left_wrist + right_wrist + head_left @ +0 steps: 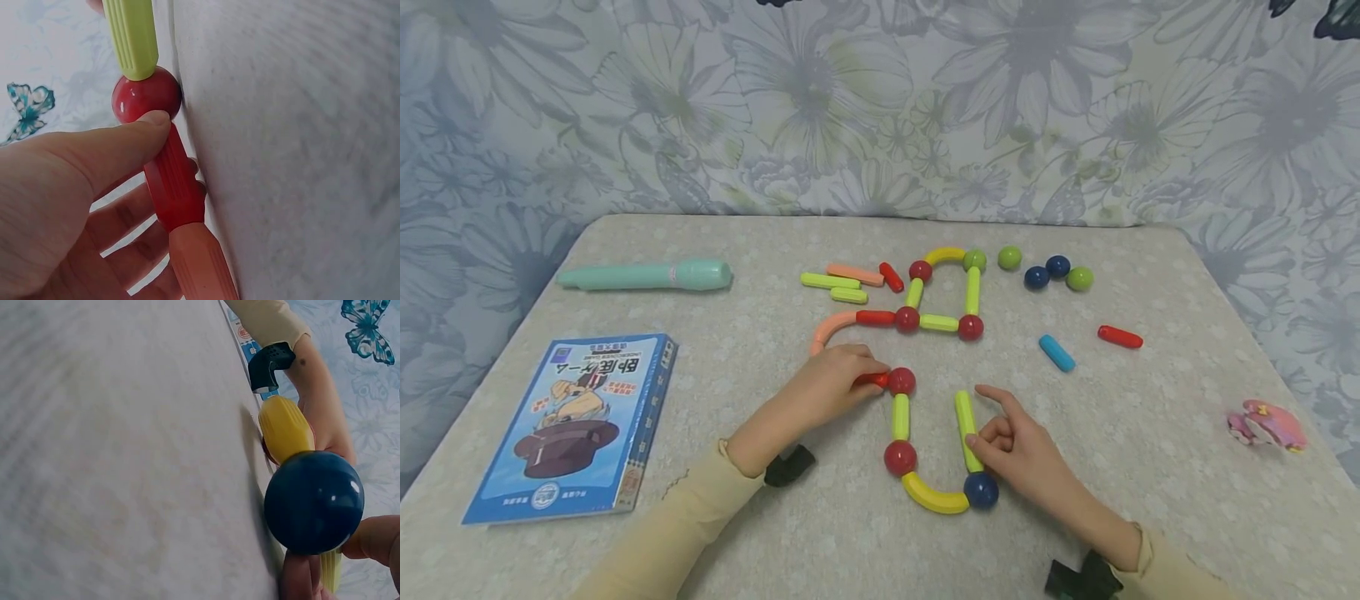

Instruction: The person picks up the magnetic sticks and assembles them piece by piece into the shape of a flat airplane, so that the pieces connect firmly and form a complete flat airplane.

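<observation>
Left hand (pixel 831 382): fingers clamped on ridged red rod (pixel 175 194) touching glossy red ball (pixel 902 381); right hand (pixel 1021 448): fingers clamped on ridged yellow-green rod (pixel 963 411) touching dark-blue ball (pixel 981 490).

Head camera faces forward, down; wrist cameras skim the table (pixel 1172 450) closely.

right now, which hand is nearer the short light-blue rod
Right: in the head view, the right hand is below-left of the light-blue rod; the left hand, farther left.
</observation>
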Tool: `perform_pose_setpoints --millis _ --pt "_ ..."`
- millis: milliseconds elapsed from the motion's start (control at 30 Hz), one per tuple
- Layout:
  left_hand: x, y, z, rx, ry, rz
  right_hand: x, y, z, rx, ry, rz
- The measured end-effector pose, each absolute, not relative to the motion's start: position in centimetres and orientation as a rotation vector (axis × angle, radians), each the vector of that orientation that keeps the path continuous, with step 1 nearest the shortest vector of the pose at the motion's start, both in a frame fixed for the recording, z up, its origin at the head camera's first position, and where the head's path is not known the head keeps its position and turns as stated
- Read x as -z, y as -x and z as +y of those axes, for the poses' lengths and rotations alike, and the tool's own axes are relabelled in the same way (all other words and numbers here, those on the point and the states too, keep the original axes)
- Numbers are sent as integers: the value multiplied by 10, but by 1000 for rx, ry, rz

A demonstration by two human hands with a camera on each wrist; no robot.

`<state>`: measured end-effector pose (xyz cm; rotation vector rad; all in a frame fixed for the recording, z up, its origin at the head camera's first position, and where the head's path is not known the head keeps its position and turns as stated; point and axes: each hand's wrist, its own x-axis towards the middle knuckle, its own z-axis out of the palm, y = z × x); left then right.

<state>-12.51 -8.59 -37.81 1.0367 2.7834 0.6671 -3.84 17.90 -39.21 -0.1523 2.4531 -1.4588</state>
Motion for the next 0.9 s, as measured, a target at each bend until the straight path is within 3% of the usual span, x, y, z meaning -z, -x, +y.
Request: perform_pose_setpoints --millis 900 --pt "380 125 -87 -742 -1013 2735 390 49 187 1378 270 2413"
